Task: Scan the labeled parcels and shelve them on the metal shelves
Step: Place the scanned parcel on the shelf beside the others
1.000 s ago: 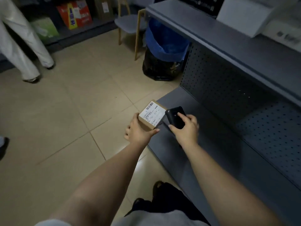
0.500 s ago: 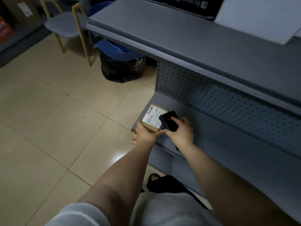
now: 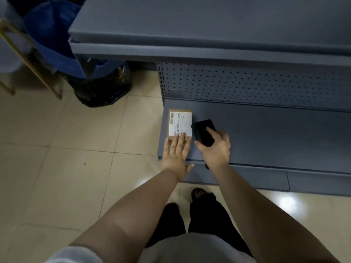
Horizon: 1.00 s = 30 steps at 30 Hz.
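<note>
With the parcel [image 3: 179, 123] lying label-up at the left end of the bottom shelf [image 3: 266, 133], my left hand [image 3: 176, 152] should push it back squarely with flat straight fingers, right hand [image 3: 216, 149] gripping the scanner [image 3: 204, 132] clear of it

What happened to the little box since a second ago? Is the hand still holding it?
The parcel went down onto the bottom shelf, at its left end, and lies flat, label up. The left hand let go its grip: straight fingers now rest on the box's near edge. The right hand still grips the black scanner right beside the box.
</note>
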Each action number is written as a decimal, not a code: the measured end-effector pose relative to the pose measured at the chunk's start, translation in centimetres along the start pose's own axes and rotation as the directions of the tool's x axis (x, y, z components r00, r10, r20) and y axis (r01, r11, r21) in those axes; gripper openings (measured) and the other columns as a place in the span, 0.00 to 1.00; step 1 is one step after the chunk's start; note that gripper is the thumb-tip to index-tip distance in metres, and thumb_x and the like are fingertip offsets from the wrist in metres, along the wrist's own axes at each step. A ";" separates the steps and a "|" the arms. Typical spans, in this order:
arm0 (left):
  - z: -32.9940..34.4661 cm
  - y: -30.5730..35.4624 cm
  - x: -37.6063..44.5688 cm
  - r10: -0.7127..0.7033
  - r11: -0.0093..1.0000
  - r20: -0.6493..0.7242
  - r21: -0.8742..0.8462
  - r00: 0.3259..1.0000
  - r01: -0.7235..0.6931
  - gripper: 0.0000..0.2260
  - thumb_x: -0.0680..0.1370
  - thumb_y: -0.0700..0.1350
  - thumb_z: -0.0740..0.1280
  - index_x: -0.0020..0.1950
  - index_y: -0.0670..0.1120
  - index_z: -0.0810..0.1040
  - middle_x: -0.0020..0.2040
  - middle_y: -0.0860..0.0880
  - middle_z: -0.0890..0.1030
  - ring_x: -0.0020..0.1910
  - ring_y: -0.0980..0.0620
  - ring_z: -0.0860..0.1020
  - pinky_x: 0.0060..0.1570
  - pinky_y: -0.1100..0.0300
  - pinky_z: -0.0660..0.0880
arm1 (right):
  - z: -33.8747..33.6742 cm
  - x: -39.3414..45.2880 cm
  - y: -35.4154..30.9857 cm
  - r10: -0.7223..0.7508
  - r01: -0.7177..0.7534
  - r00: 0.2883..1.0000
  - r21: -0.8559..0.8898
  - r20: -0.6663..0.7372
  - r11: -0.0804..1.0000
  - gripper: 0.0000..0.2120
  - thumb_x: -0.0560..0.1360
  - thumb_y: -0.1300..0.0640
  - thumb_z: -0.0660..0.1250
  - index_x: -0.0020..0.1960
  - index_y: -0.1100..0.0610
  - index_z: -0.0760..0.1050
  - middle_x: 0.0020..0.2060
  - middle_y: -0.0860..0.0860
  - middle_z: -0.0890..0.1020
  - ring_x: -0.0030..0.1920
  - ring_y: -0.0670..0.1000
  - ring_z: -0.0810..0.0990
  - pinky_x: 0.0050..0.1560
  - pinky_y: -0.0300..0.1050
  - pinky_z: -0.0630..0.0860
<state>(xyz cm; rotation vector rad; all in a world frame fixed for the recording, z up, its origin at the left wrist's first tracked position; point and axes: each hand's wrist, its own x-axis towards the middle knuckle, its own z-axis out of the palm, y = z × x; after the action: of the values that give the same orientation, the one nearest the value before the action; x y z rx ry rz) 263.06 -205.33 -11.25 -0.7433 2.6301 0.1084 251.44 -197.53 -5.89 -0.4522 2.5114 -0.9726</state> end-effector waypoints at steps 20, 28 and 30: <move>-2.8 -7.3 8.3 0.197 0.974 -0.047 -0.108 0.979 -0.201 0.48 0.76 0.72 0.56 0.79 0.52 0.29 0.78 0.47 0.27 0.77 0.45 0.27 0.76 0.45 0.31 | 2.4 2.5 -1.8 0.035 -0.039 0.994 -0.033 -0.100 0.999 0.29 0.70 0.48 0.74 0.70 0.44 0.71 0.67 0.51 0.67 0.66 0.57 0.67 0.66 0.60 0.68; -3.6 -6.0 9.2 0.218 0.956 -0.076 -0.183 0.973 -0.229 0.49 0.75 0.70 0.61 0.80 0.52 0.33 0.80 0.50 0.31 0.78 0.47 0.30 0.76 0.44 0.32 | 2.3 2.4 -1.0 0.057 -0.059 0.991 -0.013 -0.123 0.998 0.29 0.70 0.49 0.74 0.70 0.44 0.71 0.67 0.50 0.67 0.66 0.56 0.67 0.66 0.58 0.67; -3.4 -5.4 9.2 0.241 0.951 -0.091 -0.177 0.966 -0.253 0.49 0.75 0.69 0.62 0.81 0.52 0.34 0.80 0.50 0.32 0.78 0.47 0.31 0.76 0.45 0.32 | 2.3 2.5 -0.8 0.065 -0.066 0.989 -0.002 -0.136 0.998 0.30 0.70 0.49 0.74 0.70 0.44 0.71 0.68 0.50 0.67 0.66 0.56 0.67 0.66 0.58 0.68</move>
<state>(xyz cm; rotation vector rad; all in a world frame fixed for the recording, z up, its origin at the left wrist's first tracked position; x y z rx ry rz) 257.50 -215.07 -11.62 -0.4781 2.7959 0.4141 250.53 -200.45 -7.45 -0.3129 2.6332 -1.0015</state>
